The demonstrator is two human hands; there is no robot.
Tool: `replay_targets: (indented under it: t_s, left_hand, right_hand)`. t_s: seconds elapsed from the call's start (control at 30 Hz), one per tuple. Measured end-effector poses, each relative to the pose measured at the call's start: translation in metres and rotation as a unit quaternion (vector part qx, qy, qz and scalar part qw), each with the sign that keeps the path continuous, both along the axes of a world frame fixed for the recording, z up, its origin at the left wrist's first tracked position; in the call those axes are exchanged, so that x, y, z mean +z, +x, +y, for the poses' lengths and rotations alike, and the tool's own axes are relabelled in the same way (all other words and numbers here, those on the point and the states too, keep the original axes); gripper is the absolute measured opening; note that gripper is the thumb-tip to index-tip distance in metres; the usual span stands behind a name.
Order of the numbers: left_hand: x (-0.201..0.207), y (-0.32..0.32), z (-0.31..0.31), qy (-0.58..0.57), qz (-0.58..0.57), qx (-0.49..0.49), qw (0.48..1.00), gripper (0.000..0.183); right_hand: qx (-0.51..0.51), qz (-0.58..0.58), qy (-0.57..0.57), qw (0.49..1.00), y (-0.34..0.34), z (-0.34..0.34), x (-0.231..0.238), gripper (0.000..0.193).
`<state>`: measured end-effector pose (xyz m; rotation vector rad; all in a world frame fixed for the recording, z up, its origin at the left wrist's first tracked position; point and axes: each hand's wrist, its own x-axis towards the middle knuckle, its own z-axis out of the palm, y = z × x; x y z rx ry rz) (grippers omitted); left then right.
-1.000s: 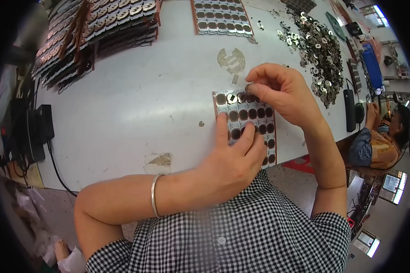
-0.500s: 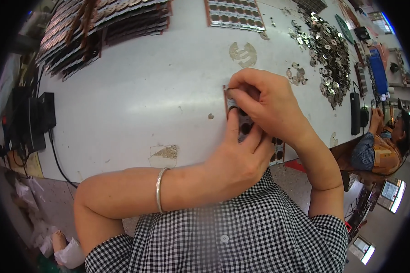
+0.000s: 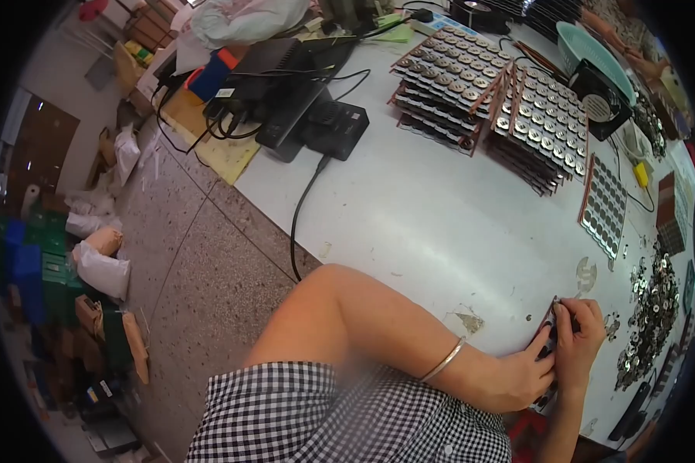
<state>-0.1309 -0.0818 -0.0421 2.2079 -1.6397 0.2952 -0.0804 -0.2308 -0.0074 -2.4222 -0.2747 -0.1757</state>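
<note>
Beneath my hands on the white table lies a panel with dark round spots, mostly covered by my fingers. My left hand rests on it with fingers stretched and apart, holding nothing. At the panel's far corner, the thumb and index finger of my right hand are pinched together. What sits between those fingertips is too small to make out. A heap of small shiny metal washers lies to the right of my right hand. Farther off, a similar single panel lies flat.
Stacks of panels topped with metal discs stand at the back, near a teal basket and a black fan-like box. A black power adapter trails a cable over the table's left edge. White bags lie on the floor.
The view has swung left, so my hands now appear at the lower right. Both hands remain on the panel in much the same pose.
</note>
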Motion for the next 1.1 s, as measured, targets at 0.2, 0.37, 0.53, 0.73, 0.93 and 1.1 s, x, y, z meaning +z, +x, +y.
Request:
replay_targets:
  t_s: [0.2, 0.37, 0.53, 0.73, 0.93, 1.1]
  left_hand:
    - [-0.011, 0.0, -0.012, -0.007, 0.007, 0.001, 1.0, 0.044]
    - [-0.015, 0.001, -0.01, -0.026, 0.007, -0.002, 1.0, 0.044]
    - [-0.018, -0.003, -0.012, -0.033, -0.003, 0.006, 0.999, 0.046]
    - [-0.016, -0.006, -0.01, -0.025, 0.012, 0.002, 1.0, 0.043]
    - [-0.012, -0.003, -0.009, -0.057, 0.012, -0.036, 0.998, 0.04]
    - [0.001, 0.012, 0.01, -0.026, 0.042, -0.001, 0.999, 0.047]
  right_hand:
    - [-0.008, 0.028, -0.002, 1.0, 0.002, 0.003, 0.007, 0.013]
    - [0.006, -0.054, -0.112, 0.992, -0.001, 0.009, 0.006, 0.014]
    - [0.01, -0.059, -0.124, 0.99, -0.004, 0.005, 0.003, 0.013]
    - [0.027, -0.046, -0.098, 0.994, -0.003, 0.004, 0.001, 0.013]
    - [-0.002, -0.031, -0.127, 0.991, -0.009, 0.003, 0.008, 0.013]
    - [0.024, -0.107, -0.108, 0.988, 0.002, -0.013, 0.021, 0.028]
